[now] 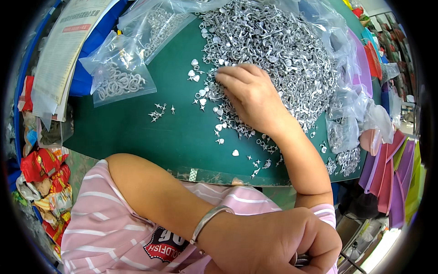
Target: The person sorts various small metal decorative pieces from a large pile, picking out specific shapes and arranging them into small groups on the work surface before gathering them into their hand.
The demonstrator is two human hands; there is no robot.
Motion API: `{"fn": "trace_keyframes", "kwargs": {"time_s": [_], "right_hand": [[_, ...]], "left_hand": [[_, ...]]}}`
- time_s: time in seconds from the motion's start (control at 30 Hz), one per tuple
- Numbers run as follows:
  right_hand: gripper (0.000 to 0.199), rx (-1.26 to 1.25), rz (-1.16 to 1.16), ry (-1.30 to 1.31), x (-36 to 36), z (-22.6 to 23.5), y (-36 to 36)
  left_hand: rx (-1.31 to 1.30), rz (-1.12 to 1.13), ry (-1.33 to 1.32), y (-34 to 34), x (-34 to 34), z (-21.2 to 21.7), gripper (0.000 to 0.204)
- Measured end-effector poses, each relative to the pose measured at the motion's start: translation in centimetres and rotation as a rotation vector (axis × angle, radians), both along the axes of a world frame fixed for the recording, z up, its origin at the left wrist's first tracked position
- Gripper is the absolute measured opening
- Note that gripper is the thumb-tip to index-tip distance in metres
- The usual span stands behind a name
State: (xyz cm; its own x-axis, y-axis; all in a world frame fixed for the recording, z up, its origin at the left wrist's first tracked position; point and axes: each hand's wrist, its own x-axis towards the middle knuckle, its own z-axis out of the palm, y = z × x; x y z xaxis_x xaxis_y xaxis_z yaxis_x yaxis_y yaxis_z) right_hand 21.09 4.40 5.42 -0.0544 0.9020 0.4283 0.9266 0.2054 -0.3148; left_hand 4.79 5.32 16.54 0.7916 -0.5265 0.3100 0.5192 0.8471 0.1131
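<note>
A large heap of small silver metal charms (269, 36) covers the far middle and right of the green table. My right hand (251, 96) reaches over the heap's left edge, fingers bent together and tips down among the charms. Whatever it pinches is hidden. Close to my body, my left hand (278, 237) is curled closed, a metal bracelet (205, 223) on its wrist. Shiny grey metal pieces (302, 260) show between its fingers. Several heart-shaped charms (195, 73) lie left of the heap, and a little group of star-like charms (157, 113) sits further left.
A clear bag of silver rings (119, 84) and another bag (164, 27) lie at the far left beside printed papers (64, 50). Plastic bags (344, 132) edge the heap on the right. Loose pieces (349, 160) rest near the table's front edge (219, 177). Red packets (43, 166) are at the left.
</note>
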Motion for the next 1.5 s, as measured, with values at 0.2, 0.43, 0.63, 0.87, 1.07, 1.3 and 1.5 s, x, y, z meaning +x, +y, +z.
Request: {"fn": "trace_keyframes", "kwargs": {"time_s": [0.2, 0.43, 0.63, 0.87, 1.07, 1.3, 1.5], "right_hand": [[0.016, 0.154, -0.273, -0.088, 4.2, 0.7, -2.2], [0.016, 0.022, -0.443, -0.209, 6.6, 1.8, -3.3], [0.011, 0.084, -0.430, -0.242, 6.9, 0.3, -1.2], [0.009, 0.177, -0.486, -0.010, 5.9, 1.5, -2.0], [0.018, -0.181, -0.588, 1.089, 5.4, 3.2, -6.4], [0.019, -0.176, -0.564, 1.532, 5.3, 3.2, -8.5], [0.023, 0.021, -0.271, 0.460, 1.0, 3.4, -10.2]], "left_hand": [[-0.268, 0.136, -0.011, -0.5, 0.1, 1.2, 0.042], [-0.086, 0.104, -0.104, 0.0, 0.6, 0.7, 0.042], [0.073, 0.183, -0.157, -1.3, 0.6, 0.0, 0.042], [0.464, 0.685, -0.169, -3.3, 1.5, -2.7, 0.035], [0.266, 0.153, 0.403, 0.8, 1.7, -7.8, 0.031], [0.182, 0.287, 0.547, 1.3, 2.1, -12.0, 0.036], [0.324, 0.511, 0.608, 1.3, 2.3, -12.2, 0.033]]}}
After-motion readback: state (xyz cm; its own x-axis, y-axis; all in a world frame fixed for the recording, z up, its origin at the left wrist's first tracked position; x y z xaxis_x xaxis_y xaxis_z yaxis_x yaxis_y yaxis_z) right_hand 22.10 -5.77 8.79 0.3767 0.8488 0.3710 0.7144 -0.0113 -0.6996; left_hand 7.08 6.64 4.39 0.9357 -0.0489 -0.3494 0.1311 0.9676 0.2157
